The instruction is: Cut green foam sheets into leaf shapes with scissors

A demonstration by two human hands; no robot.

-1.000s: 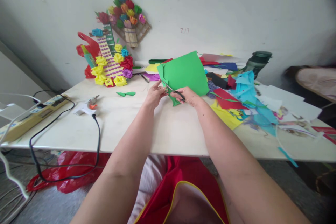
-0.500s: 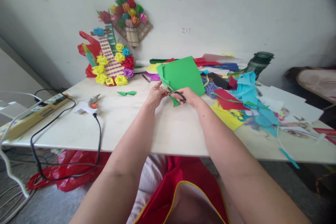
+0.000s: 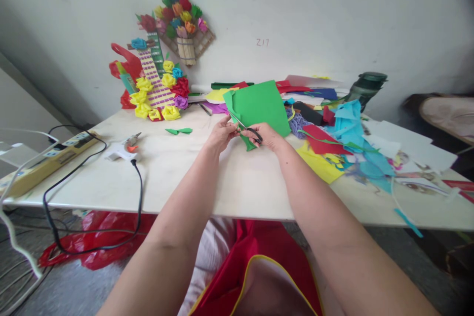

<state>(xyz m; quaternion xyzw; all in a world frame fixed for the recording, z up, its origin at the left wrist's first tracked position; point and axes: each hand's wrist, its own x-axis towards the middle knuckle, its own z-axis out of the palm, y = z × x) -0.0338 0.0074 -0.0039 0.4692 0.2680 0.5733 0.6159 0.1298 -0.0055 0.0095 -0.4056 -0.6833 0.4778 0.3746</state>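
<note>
Your right grip (image 3: 267, 136) is holding the scissors (image 3: 255, 134), blades over the left side of the green sheet (image 3: 261, 106); your left grip (image 3: 222, 135) is pinching its near-left edge. The sheet is spreading just beyond both grips. The near edge of the table (image 3: 252, 190) is running well apart from them; white surface is stretching left toward 2 green cuttings (image 3: 184, 131), while coloured scraps (image 3: 321, 165) are crowding the right.

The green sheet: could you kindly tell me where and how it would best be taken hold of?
Probably pinch the green sheet by its far right corner, coming from the right and pressing on both faces. It is thin and broad, and that corner lies clear of the scissors in the right hand and of the left hand at its near left side.
</note>
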